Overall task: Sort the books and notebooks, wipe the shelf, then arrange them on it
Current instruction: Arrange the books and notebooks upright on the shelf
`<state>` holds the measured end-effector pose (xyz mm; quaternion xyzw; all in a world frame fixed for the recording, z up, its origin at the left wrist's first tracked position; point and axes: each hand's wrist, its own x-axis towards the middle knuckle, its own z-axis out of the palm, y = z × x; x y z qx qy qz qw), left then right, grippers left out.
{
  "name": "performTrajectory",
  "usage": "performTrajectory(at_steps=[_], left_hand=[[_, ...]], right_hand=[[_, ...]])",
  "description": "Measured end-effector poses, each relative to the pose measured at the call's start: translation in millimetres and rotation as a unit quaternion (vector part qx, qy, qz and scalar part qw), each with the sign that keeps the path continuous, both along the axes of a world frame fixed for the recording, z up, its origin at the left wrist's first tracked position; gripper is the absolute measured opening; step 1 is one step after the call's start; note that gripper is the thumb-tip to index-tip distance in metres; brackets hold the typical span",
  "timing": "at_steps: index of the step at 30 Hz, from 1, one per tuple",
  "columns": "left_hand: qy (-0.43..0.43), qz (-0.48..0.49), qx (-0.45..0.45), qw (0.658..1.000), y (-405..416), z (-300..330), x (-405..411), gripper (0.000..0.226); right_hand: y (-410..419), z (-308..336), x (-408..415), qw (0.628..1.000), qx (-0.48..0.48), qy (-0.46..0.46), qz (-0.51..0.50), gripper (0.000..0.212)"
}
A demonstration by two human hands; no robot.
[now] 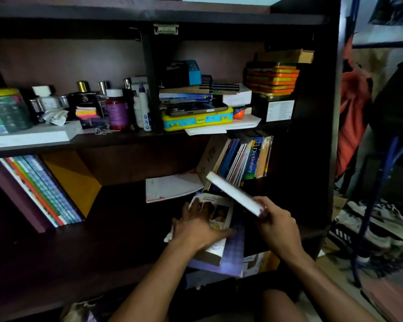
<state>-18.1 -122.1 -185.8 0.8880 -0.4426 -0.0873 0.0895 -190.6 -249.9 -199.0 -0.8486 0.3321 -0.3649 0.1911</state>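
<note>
A dark wooden shelf unit (130,247) fills the head view, its middle board running from 9 o'clock to 3 o'clock.

The right hand (276,225) at 5 o'clock curls its fingers and thumb round the near end of a thick white-edged book (234,192), which it holds tilted in the air, the far end pointing toward 11 o'clock and up at the row of books behind. The left hand (201,225), just beside it at 6 o'clock, lies flat with spread, fairly straight fingers pressing on a white-covered book with a portrait photo (221,212). That book rests on a pale purple chequered notebook (236,254) at the front edge of the lower shelf board. A scrap of white cloth (169,235) shows under the left wrist side; whether the hand holds it I cannot tell.

At 1 o'clock from the hands a row of upright books leans leftward, among them a blue Dictionary (251,159). A white sheet with a red corner (172,188) lies at 12 o'clock from the left hand. At 9 o'clock a leaning set of coloured notebooks (42,189) stands against an orange-yellow folder (77,180).

On the board above, bottles and jars (116,108) sit at 11 o'clock, a yellow and blue plastic case (197,120) at 12 o'clock, and a stack of orange and yellow boxes (272,79) at 1 o'clock.
</note>
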Motion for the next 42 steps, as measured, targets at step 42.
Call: performTrajectory(at_steps=[42], left_hand=[[-0.079, -0.027, 0.137, 0.987, -73, -4, 165, 0.077]], right_hand=[[21, -36, 112, 0.961, 0.247, -0.113, 0.043, 0.027]])
